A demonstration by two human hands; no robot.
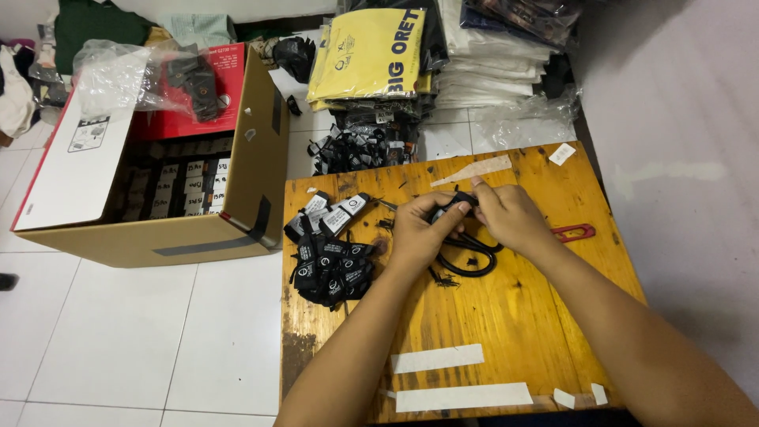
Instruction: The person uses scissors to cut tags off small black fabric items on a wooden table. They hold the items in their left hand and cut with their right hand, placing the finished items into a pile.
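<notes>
Two strips of white tape (462, 395) are stuck at the near edge of the wooden table (506, 316). Farther in, a small black tag (457, 203) is pinched between the left hand (423, 233) and the right hand (510, 213), above black cord loops (468, 265). A pile of black tags (332, 265) is seen to the left, a cardboard box (198, 190) beyond.

A pile of tags (330, 255) is set on the desk (506, 316), left of both hands; a cardboard box (170, 158) is placed further left on the floor (118, 332).
</notes>
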